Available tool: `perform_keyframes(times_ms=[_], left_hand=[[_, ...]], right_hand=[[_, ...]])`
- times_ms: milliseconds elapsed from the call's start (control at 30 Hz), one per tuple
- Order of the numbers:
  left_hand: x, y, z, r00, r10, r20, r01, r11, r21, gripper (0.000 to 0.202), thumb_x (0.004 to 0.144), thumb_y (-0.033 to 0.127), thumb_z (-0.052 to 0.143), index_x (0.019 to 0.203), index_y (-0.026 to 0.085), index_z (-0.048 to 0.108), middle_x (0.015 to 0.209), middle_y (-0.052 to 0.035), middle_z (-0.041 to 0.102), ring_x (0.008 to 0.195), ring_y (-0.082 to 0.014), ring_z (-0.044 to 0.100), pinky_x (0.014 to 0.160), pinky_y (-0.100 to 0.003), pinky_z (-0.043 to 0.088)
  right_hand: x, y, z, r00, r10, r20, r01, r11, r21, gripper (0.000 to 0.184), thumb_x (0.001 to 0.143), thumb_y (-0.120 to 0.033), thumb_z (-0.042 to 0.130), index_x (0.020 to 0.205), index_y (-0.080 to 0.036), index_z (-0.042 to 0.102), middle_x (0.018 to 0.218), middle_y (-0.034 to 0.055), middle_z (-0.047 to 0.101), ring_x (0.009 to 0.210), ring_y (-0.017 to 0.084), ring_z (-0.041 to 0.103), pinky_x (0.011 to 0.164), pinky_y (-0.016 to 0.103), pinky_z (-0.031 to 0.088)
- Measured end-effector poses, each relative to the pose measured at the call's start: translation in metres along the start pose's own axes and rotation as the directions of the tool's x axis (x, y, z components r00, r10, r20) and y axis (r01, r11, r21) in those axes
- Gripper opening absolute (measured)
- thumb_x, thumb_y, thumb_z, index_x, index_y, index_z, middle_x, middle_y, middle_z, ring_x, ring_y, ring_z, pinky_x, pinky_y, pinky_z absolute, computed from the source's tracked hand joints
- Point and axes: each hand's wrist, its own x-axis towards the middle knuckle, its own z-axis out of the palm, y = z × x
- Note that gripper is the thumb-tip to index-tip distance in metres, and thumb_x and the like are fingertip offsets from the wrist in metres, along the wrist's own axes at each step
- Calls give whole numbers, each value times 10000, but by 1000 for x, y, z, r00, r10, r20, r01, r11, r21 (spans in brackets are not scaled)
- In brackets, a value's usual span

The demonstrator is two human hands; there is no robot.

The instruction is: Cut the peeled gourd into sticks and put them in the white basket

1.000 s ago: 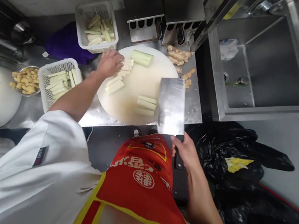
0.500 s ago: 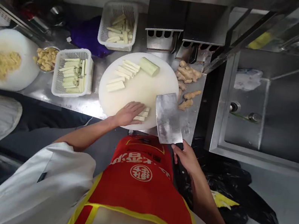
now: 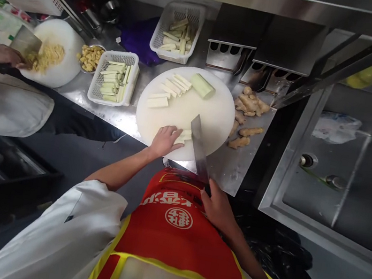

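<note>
Steel counter [image 3: 238, 167], mid-frame: slicing in hand on round white cutting board [image 3: 212, 110]. Left hand [image 3: 164, 139] clawed down on pale vegetable slabs [image 3: 185, 135]; right hand [image 3: 217, 209] clenched round cleaver [image 3: 198, 149], blade just beside. Next stroke probably calls for tucked fingertips.

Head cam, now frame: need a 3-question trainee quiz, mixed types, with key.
1. Multiple choice: what does the right-hand grip hold? A ladle, B cleaver, C tongs.
2. True or false: the ginger roots sit in a glass jar.
3. Fill in: the left-hand grip holds down cut strips on the round white ____.

Key: 1 B. 2 False, they lie loose on the steel counter. 3 cutting board.
</note>
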Motion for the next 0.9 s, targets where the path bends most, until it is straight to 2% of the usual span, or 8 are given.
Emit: perform_keyframes(times_ms=[67,200,400,533,600,667,733,900], left_hand=[[1,0,1,1000,-15,-17,15,1000,6,662,963,618,486,1431,155,554,1328,-195,572,1201,-351,510,1004,-475,419],[8,-14,-2,999,-31,-42,32,999,33,579,977,584,480,1362,171,607,1293,-181,601,1165,-347,529,974,-470,422],[34,-67,-18,997,-40,-67,43,998,46,544,983,575,461,1317,185,640,1281,-190,610,1182,-362,524,991,-498,409],[47,-101,-27,992,4,-128,-1,1000,21,669,936,668,487,1372,170,590,1480,-214,487,1359,-402,427,1110,-545,338],[53,-118,-27,979,-53,-197,44,998,-47,712,951,668,445,1443,158,517,1583,-211,382,1463,-398,328,1177,-558,272],[63,-133,-24,954,-184,-237,152,977,-147,669,1000,592,364,1482,140,463,1612,-205,353,1503,-374,289,1202,-559,251],[73,-144,-21,942,-252,-221,204,955,-217,587,1025,488,326,1464,130,481,1566,-192,435,1481,-358,333,1203,-549,266],[81,-146,-19,980,-99,-172,55,968,-245,431,1013,372,397,1313,151,614,1357,-137,620,1293,-310,497,1149,-457,361]], right_hand=[[3,-10,11,997,-72,10,72,992,-106,436,913,-251,431,1317,-142,552,1297,180,670,1220,289,633,1023,419,488],[19,-33,32,995,-94,33,99,970,-224,485,902,-166,436,1373,-112,536,1295,205,663,1204,292,632,1026,406,474],[61,-63,37,988,-151,-15,145,971,-190,387,894,-175,442,1253,-124,577,1113,168,716,1025,264,655,902,347,489],[83,-77,40,988,-132,-76,115,974,-195,390,877,-198,446,1237,-129,579,1070,149,723,973,258,655,862,329,487],[90,-84,42,988,-122,-95,101,974,-205,408,876,-205,436,1254,-135,574,1078,144,724,980,260,656,862,330,487],[97,-92,42,989,-105,-100,81,973,-218,409,879,-211,427,1251,-141,582,1085,142,725,979,265,659,857,335,489],[104,-101,41,992,-80,-103,54,972,-229,421,883,-221,425,1263,-143,588,1083,139,728,956,265,665,846,339,494],[109,-110,37,989,-85,-121,56,972,-227,469,885,-233,436,1323,-158,582,1082,114,742,924,248,679,834,329,515]])
